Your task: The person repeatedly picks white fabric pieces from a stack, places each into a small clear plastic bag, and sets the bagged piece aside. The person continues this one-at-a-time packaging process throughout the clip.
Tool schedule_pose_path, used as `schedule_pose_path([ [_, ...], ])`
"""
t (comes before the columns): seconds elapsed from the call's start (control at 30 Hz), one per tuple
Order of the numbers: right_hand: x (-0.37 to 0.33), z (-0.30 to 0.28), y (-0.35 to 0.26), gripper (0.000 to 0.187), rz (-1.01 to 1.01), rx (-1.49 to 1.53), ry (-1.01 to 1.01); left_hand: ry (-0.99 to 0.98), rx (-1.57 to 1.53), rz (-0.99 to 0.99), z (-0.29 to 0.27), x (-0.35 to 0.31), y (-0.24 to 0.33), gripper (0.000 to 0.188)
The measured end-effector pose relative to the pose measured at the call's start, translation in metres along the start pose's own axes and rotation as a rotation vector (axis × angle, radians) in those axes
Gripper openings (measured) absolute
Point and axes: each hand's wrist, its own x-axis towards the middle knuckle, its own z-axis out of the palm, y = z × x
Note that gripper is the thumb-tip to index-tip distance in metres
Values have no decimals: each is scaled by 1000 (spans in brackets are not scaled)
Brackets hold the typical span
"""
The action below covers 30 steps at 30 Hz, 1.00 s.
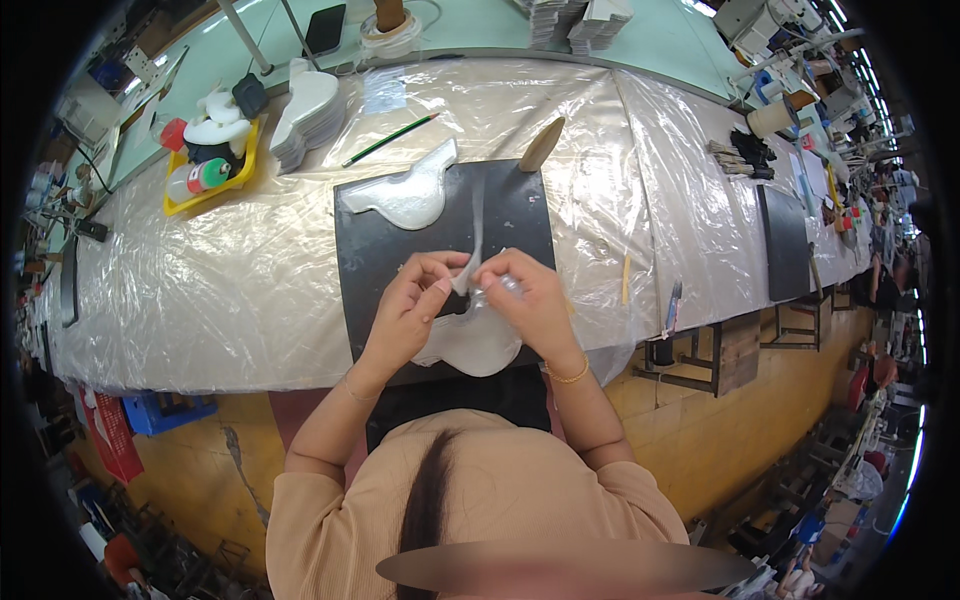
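Note:
My left hand point(412, 302) is closed, pinching the lower end of a thin, pale, translucent strip point(477, 225) between thumb and fingertips. Close beside it, the fingers of my right hand point(533, 305) are pinched on the same strip, with some clear, shiny film under them. The strip's far end runs away from me over a black mat point(390, 257). A white cut piece with a rounded lobe point(482, 345) lies below my hands, partly covered by them. Another white piece of similar outline point(413, 196) rests on the mat's far left part.
A wooden-handled tool point(541, 146) lies at the mat's far right corner. Beyond the mat are a green pencil point(390, 140), a stack of white cut pieces point(305, 118) and a yellow tray point(183, 202) with bottles. Clear plastic sheeting point(220, 300) covers the table; a pen-like tool point(673, 306) lies right.

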Motion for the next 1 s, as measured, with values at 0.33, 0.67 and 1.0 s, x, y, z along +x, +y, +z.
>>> schedule_pose_path([
  [0.33, 3, -20, 10, 8, 186, 1012, -81, 28, 147, -90, -25, -2, 23, 27],
  [0.67, -7, -42, -27, 34, -144, -421, -2, -111, 599, 4, -17, -31, 51, 17],
  [1.0, -18, -105, -17, 17, -125, -668, 192, -49, 86, -383, -18, -50, 27, 22],
])
